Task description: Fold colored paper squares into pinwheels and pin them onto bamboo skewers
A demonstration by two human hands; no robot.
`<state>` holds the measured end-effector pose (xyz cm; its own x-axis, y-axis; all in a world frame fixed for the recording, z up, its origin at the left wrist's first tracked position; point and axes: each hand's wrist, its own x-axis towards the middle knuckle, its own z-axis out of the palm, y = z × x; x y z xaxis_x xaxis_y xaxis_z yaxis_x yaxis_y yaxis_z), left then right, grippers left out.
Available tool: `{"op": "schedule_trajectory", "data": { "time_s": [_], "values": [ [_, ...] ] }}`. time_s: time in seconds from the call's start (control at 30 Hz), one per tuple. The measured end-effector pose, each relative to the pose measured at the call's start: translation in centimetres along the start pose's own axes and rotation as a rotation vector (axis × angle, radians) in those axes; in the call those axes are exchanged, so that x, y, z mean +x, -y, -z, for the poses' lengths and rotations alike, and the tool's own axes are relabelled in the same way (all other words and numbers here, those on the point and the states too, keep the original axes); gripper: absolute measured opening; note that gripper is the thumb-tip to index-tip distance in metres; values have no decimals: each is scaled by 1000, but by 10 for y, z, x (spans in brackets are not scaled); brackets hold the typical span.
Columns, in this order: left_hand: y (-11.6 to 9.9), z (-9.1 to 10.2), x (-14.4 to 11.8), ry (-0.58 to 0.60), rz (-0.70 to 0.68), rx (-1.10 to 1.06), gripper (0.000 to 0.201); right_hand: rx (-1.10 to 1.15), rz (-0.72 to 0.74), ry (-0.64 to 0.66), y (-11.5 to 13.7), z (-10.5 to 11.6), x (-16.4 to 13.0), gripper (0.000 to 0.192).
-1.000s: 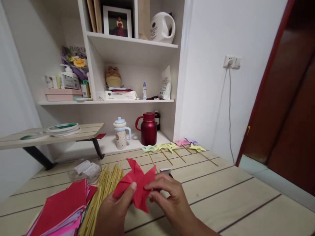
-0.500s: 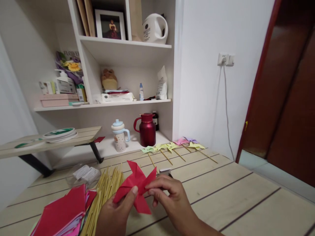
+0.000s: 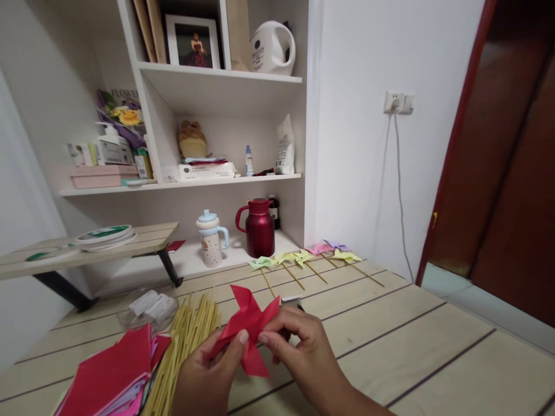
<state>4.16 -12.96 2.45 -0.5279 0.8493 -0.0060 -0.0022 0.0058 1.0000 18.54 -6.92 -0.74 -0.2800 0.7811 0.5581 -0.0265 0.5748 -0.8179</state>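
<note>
Pale wooden planking is forming the table (image 3: 411, 341) where both hands are working just above it, the left hand (image 3: 208, 375) and the right hand (image 3: 299, 352) each pinching the centre of a red paper pinwheel (image 3: 249, 326) between thumb and fingertips, fingers curled closed around it. Its creased, pointed blades are fanning out above and below the fingers, while thin bamboo sticks (image 3: 186, 341) and a stack of smooth coloured paper squares (image 3: 113, 375) are lying just left of the hands.
</note>
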Motion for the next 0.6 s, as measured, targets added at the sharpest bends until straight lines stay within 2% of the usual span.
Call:
{"op": "schedule_trajectory", "data": {
  "time_s": [0.23, 0.5, 0.6],
  "values": [
    [-11, -2, -3, 12, 19, -12, 33, -52, 8, 6, 2, 1, 1, 17],
    [4, 1, 1, 103, 43, -52, 44, -81, 8, 7, 3, 2, 1, 17],
    [1, 0, 0, 95, 43, -35, 45, -92, 23, 18, 3, 3, 3, 18]
  ]
}}
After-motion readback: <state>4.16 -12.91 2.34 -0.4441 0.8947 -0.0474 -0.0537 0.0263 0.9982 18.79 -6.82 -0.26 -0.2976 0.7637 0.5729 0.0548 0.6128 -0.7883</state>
